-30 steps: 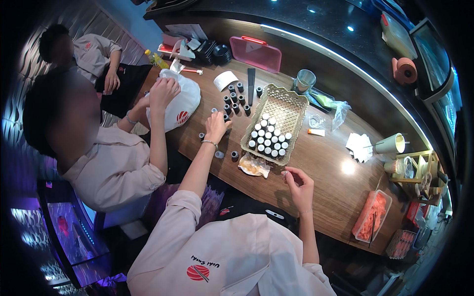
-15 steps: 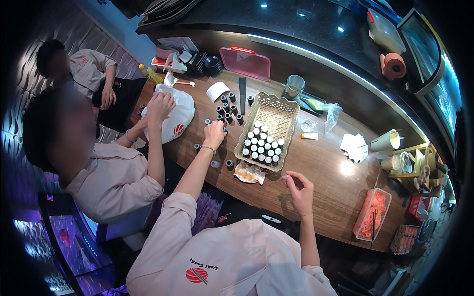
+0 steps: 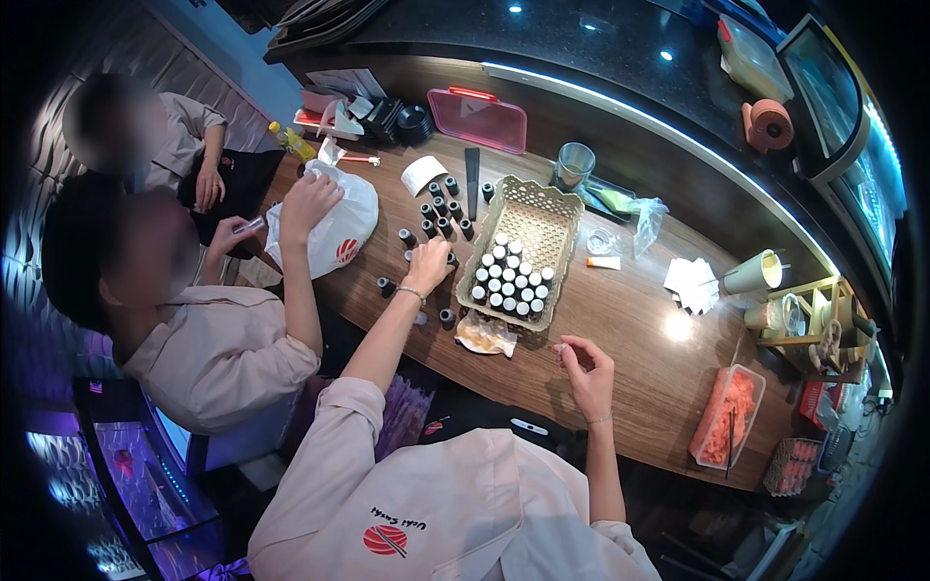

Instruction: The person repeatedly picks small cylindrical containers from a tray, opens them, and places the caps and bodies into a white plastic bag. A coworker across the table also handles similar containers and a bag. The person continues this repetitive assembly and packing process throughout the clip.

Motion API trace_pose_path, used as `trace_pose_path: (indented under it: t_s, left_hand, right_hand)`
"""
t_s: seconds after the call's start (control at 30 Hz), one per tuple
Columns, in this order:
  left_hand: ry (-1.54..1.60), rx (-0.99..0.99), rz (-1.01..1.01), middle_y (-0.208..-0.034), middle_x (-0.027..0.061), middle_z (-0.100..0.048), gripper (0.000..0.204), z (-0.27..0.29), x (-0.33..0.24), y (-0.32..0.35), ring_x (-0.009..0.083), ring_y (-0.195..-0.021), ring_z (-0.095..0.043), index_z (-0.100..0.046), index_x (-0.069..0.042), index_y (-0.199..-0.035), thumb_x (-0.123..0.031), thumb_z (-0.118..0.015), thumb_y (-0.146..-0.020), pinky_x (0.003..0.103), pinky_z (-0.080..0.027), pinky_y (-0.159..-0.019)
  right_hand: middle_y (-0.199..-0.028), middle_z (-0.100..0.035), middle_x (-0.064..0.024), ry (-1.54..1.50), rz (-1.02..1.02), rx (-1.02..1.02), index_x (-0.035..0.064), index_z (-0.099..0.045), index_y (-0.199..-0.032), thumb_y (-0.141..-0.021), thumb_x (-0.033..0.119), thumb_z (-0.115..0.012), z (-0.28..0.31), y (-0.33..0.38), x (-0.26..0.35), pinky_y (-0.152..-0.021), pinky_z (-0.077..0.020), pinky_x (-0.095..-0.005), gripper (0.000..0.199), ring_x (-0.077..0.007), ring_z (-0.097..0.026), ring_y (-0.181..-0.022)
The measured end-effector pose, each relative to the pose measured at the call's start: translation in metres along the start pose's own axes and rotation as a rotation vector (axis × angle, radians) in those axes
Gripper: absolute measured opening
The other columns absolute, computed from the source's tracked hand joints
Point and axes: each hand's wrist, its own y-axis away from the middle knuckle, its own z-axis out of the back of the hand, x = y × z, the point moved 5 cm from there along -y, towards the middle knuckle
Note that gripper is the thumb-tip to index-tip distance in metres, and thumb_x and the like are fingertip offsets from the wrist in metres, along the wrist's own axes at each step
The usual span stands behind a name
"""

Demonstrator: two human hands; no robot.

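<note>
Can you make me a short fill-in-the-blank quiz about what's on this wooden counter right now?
1. The person's left hand reaches to the small black ____ standing loose on the brown wooden counter.
2. The white-capped bottles stand inside a woven beige ____.
3. The person's right hand is raised ____ the counter, beside the crumpled clear wrapper.
4. A co-worker's hand rests on a white plastic ____.

Missing words: bottles; basket; above; bag

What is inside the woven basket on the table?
The basket holds small white-capped bottles, packed in rows at its near end; the far end shows bare weave. Whether anything lies beneath the bottles is hidden.
</note>
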Motion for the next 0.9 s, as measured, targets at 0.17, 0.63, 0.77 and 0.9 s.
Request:
trace_pose_path:
  t_s: [0.17, 0.63, 0.77, 0.9]
  left_hand:
    - [0.194, -0.09, 0.001, -0.11, 0.015, -0.07, 0.042, 0.016, 0.0, 0.007, 0.0358, -0.105, -0.07, -0.073, -0.005, -0.116, -0.021, -0.086, -0.079, 0.048, -0.057, -0.09]
    - [0.549, -0.129, -0.059, -0.102, 0.0173, -0.074, 0.036, 0.084, -0.014, 0.024, 0.0318, -0.094, -0.073, -0.064, 0.002, -0.109, -0.015, -0.081, -0.082, 0.041, -0.058, -0.087]
    - [0.627, -0.156, -0.123, -0.101, 0.0202, -0.074, 0.038, 0.1, -0.023, 0.03, 0.034, -0.095, -0.074, -0.06, 0.003, -0.107, -0.016, -0.082, -0.082, 0.042, -0.059, -0.087]
    - [0.746, -0.081, -0.08, -0.107, 0.0134, -0.074, 0.034, 0.116, -0.041, 0.037, 0.0248, -0.104, -0.075, -0.061, 0.001, -0.109, -0.017, -0.081, -0.088, 0.037, -0.059, -0.092]
  right_hand:
    - [-0.103, -0.079, -0.0112, 0.001, -0.033, -0.02, -0.005, -0.073, -0.117, -0.103, 0.007, -0.067, 0.004, 0.004, 0.0, -0.087, -0.0571, -0.0275, 0.019, -0.0134, -0.074, -0.095]
    - [-0.095, -0.077, -0.0051, 0.076, -0.048, 0.038, -0.0019, -0.075, -0.114, -0.102, 0.009, -0.068, -0.012, -0.002, 0.002, -0.08, -0.0542, -0.0249, 0.018, -0.0089, -0.07, -0.087]
    - [-0.094, -0.076, -0.0035, 0.079, -0.043, 0.045, -0.0018, -0.075, -0.114, -0.101, 0.009, -0.069, -0.016, -0.003, 0.004, -0.078, -0.053, -0.0241, 0.018, -0.0072, -0.067, -0.084]
    - [-0.093, -0.075, -0.003, 0.079, -0.043, 0.042, -0.0016, -0.075, -0.113, -0.101, 0.009, -0.069, -0.018, -0.003, 0.01, -0.077, -0.0527, -0.0237, 0.018, -0.0063, -0.066, -0.083]
